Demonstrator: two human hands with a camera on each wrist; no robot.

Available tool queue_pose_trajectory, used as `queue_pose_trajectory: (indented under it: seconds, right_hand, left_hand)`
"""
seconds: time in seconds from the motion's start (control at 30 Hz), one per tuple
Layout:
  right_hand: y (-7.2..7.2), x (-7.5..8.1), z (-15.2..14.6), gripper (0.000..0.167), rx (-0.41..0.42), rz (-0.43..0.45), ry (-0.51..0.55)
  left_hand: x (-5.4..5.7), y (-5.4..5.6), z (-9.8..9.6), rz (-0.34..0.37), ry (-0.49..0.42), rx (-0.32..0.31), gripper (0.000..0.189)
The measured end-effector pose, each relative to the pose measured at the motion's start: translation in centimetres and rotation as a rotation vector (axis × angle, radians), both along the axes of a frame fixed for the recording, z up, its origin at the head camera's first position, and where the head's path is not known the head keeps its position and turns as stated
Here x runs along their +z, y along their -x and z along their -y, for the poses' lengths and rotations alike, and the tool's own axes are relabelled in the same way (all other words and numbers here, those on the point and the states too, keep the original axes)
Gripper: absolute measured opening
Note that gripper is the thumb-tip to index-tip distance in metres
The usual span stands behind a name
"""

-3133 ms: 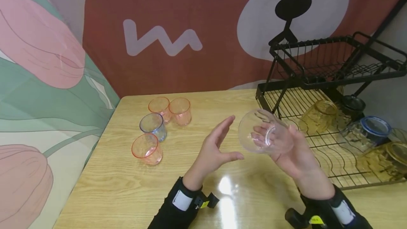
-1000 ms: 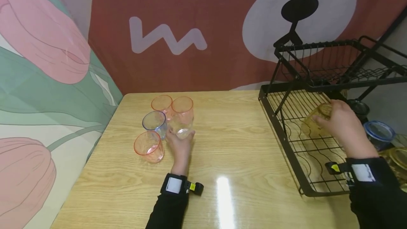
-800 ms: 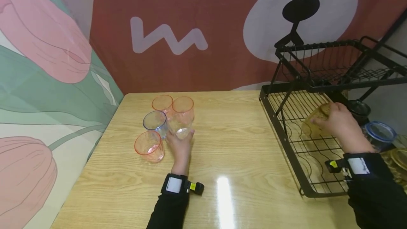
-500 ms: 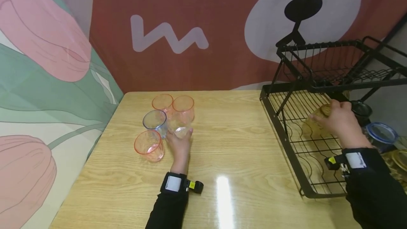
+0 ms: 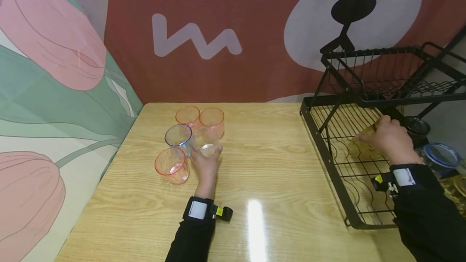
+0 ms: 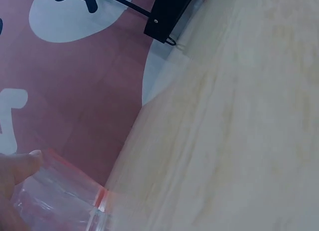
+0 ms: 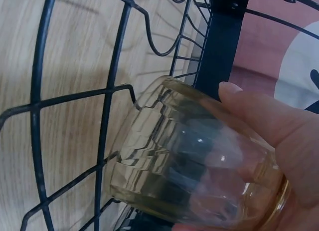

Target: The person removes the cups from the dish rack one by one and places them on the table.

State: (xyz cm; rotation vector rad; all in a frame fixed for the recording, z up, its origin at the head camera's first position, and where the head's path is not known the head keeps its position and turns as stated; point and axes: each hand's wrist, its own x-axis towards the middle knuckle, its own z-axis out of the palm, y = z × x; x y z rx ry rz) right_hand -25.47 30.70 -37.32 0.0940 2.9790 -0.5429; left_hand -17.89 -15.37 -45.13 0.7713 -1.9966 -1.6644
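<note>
In the head view my left hand (image 5: 205, 167) grips the lower part of a clear glass (image 5: 207, 137) at the table's left side. Beside it stand a blue-rimmed glass (image 5: 181, 142) and, nearer me, an orange-rimmed glass (image 5: 171, 169). Two more orange-rimmed glasses are just behind. Far to the right, my right hand (image 5: 395, 140) grips an amber glass (image 5: 364, 146) low inside the dish rack; the hand hides part of it. The right wrist view shows this amber glass (image 7: 184, 151) tilted close over the wires, thumb along one side and fingers seen through it.
The black two-tier dish rack (image 5: 330, 169) occupies the table's right side, its upper tier overhanging the back. Right of my hand in the rack are a dark glass (image 5: 416, 126), a blue-rimmed glass (image 5: 441, 157) and more amber glass (image 5: 459, 185). A patterned wall covering borders the table.
The clear glass, earlier in my right hand in mid-air, is now in my left hand among the other glasses. My right hand has moved into the rack and taken hold of the amber glass.
</note>
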Motion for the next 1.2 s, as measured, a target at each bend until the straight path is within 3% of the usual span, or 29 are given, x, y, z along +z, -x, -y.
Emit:
queue_pose_trajectory:
  seconds: [0.13,0.33,0.5,0.63,0.9,1.07,1.13,1.2]
  right_hand:
    - [0.0,0.2,-0.1,0.114,0.018,0.018,-0.01]
    - [-0.2,0.2,-0.2,0.109,0.066,-0.015,-0.036]
    - [-0.8,0.3,-0.3,0.109,0.081,-0.041,-0.054]
    - [-1.7,0.9,-0.6,0.102,0.059,-0.048,-0.025]
    - [-4.3,2.2,-0.4,0.091,0.008,-0.011,0.28]
    - [-5.5,3.4,0.8,0.073,0.043,-0.05,0.428]
    - [-5.8,3.7,1.4,0.055,0.082,-0.059,0.496]
    - [-6.0,3.7,2.1,0.035,0.144,-0.054,0.686]
  left_hand:
    - [0.3,-0.2,0.0,-0.023,-0.028,-0.031,0.1]
    - [0.5,-0.7,0.5,-0.028,-0.048,-0.099,0.097]
    - [0.7,-1.9,0.6,-0.072,-0.06,-0.17,0.091]
    - [1.1,-3.0,0.9,-0.037,-0.07,-0.23,0.099]
    - [2.4,-5.8,0.8,0.111,-0.075,-0.393,0.103]
    - [2.9,-7.0,0.1,0.084,-0.114,-0.541,0.094]
    - [3.1,-7.4,-0.2,0.062,-0.11,-0.621,0.087]
    - [3.5,-7.6,-0.6,0.027,-0.08,-0.703,0.08]
